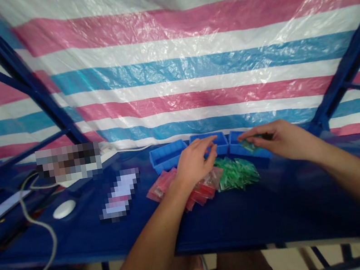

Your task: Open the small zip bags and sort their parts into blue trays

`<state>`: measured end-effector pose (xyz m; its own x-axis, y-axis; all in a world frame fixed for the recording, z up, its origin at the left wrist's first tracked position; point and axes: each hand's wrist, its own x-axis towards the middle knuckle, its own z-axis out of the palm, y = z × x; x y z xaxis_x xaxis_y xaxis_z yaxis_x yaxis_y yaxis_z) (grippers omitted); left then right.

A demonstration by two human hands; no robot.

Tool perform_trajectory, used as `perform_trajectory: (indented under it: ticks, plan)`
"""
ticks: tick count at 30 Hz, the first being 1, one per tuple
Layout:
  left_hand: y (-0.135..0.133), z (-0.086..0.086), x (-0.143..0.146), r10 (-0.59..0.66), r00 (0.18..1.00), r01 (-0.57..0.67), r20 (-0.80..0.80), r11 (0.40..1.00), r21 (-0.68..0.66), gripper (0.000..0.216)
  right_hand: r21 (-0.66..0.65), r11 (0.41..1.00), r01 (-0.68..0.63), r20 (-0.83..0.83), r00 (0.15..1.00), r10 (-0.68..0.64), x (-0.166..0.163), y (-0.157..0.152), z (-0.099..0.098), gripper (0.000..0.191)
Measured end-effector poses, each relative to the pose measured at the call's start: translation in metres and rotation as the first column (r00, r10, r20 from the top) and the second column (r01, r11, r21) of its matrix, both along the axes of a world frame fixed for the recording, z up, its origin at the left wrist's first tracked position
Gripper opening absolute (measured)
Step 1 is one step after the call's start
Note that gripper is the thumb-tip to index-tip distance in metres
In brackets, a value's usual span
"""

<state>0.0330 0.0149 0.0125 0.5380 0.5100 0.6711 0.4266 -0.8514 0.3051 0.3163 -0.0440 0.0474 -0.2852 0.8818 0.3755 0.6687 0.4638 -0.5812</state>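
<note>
My right hand (pixel 279 139) pinches a small green plastic packet (pixel 252 142) over the right blue bin (pixel 261 152). My left hand (pixel 195 160) has its thumb and fingers apart and hovers in front of the middle blue bin (pixel 220 137), with nothing visible in its grip. Beneath that hand and wrist spreads a pile of red plastic packets (pixel 202 193), partly covered by the arm. Beside it, to the right, lies a heap of green packets (pixel 237 173). The left blue bin (pixel 156 161) stands behind the red pile.
On the blue table (pixel 301 197) lie a white mouse (pixel 64 209), a blurred-out phone-like object (pixel 121 195) and a white cable (pixel 50 235), all at the left. Blue metal posts (pixel 345 70) flank a striped plastic sheet (pixel 189 69) behind the table. Part of another person shows at lower left.
</note>
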Motion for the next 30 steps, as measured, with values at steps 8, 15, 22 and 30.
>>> perform_trajectory:
  ticks: [8, 15, 22, 30]
  plan:
    - [0.01, -0.01, -0.002, -0.027, 0.979, 0.09, 0.201, 0.946, -0.311, 0.036, 0.309, 0.945, 0.102, -0.356, 0.934, 0.015, -0.084, 0.04, -0.051, 0.026]
    - [0.007, -0.005, -0.004, -0.039, 0.988, 0.068, 0.15, 0.978, -0.198, 0.021, 0.377, 0.924, 0.061, -0.251, 0.967, 0.038, -0.078, 0.023, -0.071, 0.027]
    - [-0.002, 0.0, -0.001, -0.111, 0.979, 0.137, 0.172, 0.979, -0.153, 0.032, 0.186, 0.974, 0.126, -0.533, 0.846, -0.008, -0.075, 0.023, -0.073, 0.031]
    - [-0.004, 0.001, -0.001, -0.123, 0.985, 0.135, 0.12, 0.987, -0.092, 0.039, 0.317, 0.944, 0.088, -0.343, 0.939, 0.028, -0.074, 0.022, -0.075, 0.023]
